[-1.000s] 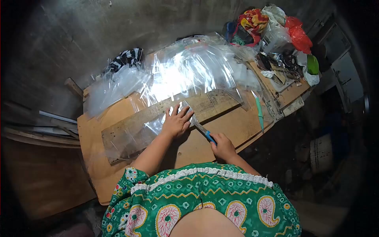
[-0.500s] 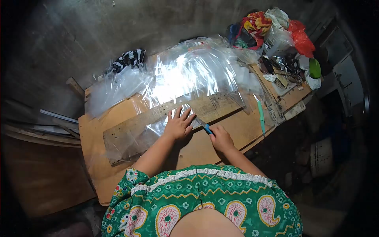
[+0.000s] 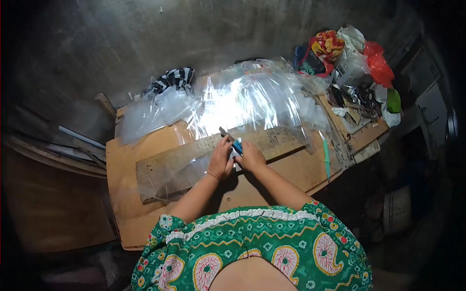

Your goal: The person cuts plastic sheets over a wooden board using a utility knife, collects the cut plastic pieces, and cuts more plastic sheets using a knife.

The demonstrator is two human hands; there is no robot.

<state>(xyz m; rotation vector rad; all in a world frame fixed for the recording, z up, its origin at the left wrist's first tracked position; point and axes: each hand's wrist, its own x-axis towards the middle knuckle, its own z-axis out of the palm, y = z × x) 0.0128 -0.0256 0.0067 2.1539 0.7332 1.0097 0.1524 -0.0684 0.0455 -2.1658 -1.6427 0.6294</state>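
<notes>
My right hand (image 3: 252, 157) is wrapped round the blue handle of a knife (image 3: 237, 146), whose blade points up and to the left. Close beside it, my left hand (image 3: 221, 160) rests over the wooden board (image 3: 179, 155), fingers drawn together and bent at a clear plastic sheet (image 3: 179, 174). A bright bit of the plastic shows between the two hands. The sheet lies across the board's left part and hangs over its near edge. How the left fingertips grip the plastic is partly hidden.
A shiny pile of clear plastic (image 3: 252, 97) covers the table's back. At the right lies a green knife (image 3: 326, 157). Beyond it are a cluttered tray (image 3: 357, 123), a red plastic bag (image 3: 378, 63) and colourful cloth (image 3: 327, 46). Black-and-white cloth (image 3: 174, 80) sits back left.
My right hand has moved left and up with the knife, close against my left hand. The left hand's fingers, spread before, are now drawn together. The whole view has shifted slightly.
</notes>
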